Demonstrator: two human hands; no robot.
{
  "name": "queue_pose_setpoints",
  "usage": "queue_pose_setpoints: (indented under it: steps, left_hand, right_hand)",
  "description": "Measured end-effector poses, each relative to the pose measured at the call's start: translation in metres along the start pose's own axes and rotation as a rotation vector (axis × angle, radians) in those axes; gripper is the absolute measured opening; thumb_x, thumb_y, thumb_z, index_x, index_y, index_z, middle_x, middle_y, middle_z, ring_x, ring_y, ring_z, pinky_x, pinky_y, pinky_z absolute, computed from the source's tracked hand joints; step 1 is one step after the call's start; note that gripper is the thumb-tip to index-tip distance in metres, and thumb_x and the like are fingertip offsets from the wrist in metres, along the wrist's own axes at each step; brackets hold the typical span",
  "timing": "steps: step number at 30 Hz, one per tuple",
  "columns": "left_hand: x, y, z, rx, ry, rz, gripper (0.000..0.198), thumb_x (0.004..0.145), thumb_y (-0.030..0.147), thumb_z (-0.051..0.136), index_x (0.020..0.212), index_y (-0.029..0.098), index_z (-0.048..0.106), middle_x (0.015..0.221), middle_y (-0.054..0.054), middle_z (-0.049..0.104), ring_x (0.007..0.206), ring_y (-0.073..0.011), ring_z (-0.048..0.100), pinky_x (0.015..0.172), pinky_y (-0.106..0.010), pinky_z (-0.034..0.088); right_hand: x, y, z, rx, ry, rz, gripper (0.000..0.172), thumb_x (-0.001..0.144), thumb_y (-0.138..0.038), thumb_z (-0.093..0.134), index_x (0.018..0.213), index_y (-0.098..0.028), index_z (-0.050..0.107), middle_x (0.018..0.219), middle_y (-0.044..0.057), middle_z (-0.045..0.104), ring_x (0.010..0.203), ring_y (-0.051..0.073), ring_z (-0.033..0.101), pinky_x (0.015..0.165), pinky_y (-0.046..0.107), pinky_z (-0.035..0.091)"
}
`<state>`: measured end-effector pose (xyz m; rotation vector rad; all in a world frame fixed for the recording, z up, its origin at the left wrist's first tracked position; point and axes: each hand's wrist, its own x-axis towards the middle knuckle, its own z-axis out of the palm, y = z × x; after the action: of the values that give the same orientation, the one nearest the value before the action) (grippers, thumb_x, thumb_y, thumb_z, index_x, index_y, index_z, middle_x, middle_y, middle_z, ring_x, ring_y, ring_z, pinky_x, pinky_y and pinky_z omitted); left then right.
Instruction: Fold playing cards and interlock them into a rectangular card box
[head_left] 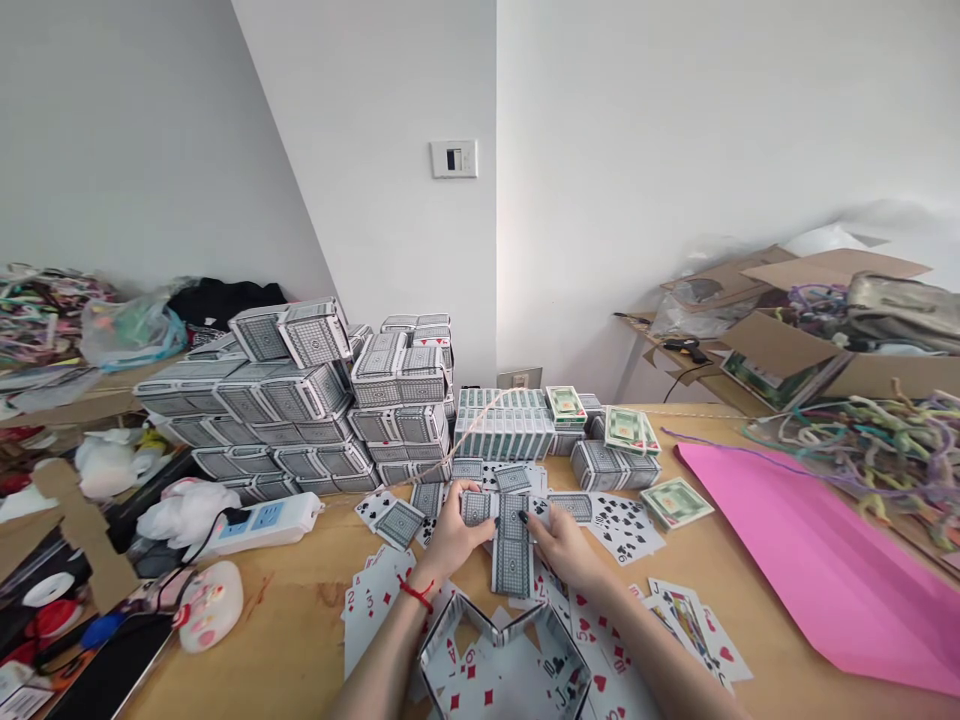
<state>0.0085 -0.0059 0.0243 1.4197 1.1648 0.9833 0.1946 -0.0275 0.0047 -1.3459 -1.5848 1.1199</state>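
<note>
My left hand (451, 540) pinches a grey-backed playing card (475, 507) at the middle of the table. Opposite it, my right hand (568, 545) is closed on the edge of an upright grey-backed card (513, 512), with the thumb on its face. The two cards meet or overlap between my hands; I cannot tell if they are joined. Below them lies another face-down card (512, 570). Nearer to me stands a heart-shaped ring of folded cards (581, 672), with face-up cards inside it. Loose cards (375, 590) spread around both forearms.
Stacked blocks of folded cards (262, 395) rise at the back left. Green card boxes (676, 502) stand at the back right. A white power strip (266, 525) lies at left, pink paper (825, 580) at right. An open carton (885, 370) holds clutter.
</note>
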Motion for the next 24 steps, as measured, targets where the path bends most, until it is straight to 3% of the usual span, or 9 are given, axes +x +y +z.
queue_pose_setpoints:
  steps: [3,7,19,24]
  left_hand:
    - [-0.0001,-0.0043,0.0007,0.034,0.03,0.022,0.034,0.065,0.023,0.063,0.091,0.024,0.04,0.077,0.004,0.045,0.063,-0.0104,0.046,0.06,-0.021,0.039]
    - [-0.0001,-0.0052,0.0018,0.017,0.027,0.015,0.035,0.065,0.025,0.064,0.09,0.024,0.039,0.075,0.005,0.045,0.062,-0.011,0.047,0.058,-0.022,0.039]
    - [0.0013,-0.0071,0.0002,-0.043,0.018,0.046,0.034,0.065,0.022,0.064,0.09,0.024,0.041,0.075,0.005,0.049,0.064,-0.0119,0.05,0.062,-0.024,0.042]
    - [0.0012,-0.0039,-0.0005,-0.034,0.027,0.022,0.03,0.066,0.023,0.064,0.091,0.022,0.048,0.088,-0.001,0.054,0.072,-0.0139,0.055,0.063,-0.024,0.046]
  right_hand:
    - [0.0007,-0.0026,-0.001,-0.032,0.004,-0.086,0.034,0.084,-0.051,0.036,0.072,-0.021,0.047,0.062,0.002,0.056,0.06,0.017,0.053,0.055,0.025,0.042]
    - [0.0019,-0.0041,-0.0013,-0.096,0.0,-0.143,0.03,0.087,-0.045,0.033,0.081,-0.02,0.048,0.08,0.006,0.059,0.075,0.019,0.055,0.071,0.029,0.044]
    - [0.0009,-0.0011,0.0011,-0.011,-0.013,-0.057,0.032,0.085,-0.049,0.035,0.093,-0.023,0.051,0.086,0.006,0.06,0.077,0.02,0.055,0.068,0.028,0.045]
    - [0.0022,0.0027,0.0027,0.065,-0.031,-0.013,0.036,0.084,-0.053,0.034,0.097,-0.023,0.051,0.083,0.005,0.061,0.074,0.02,0.056,0.063,0.028,0.046]
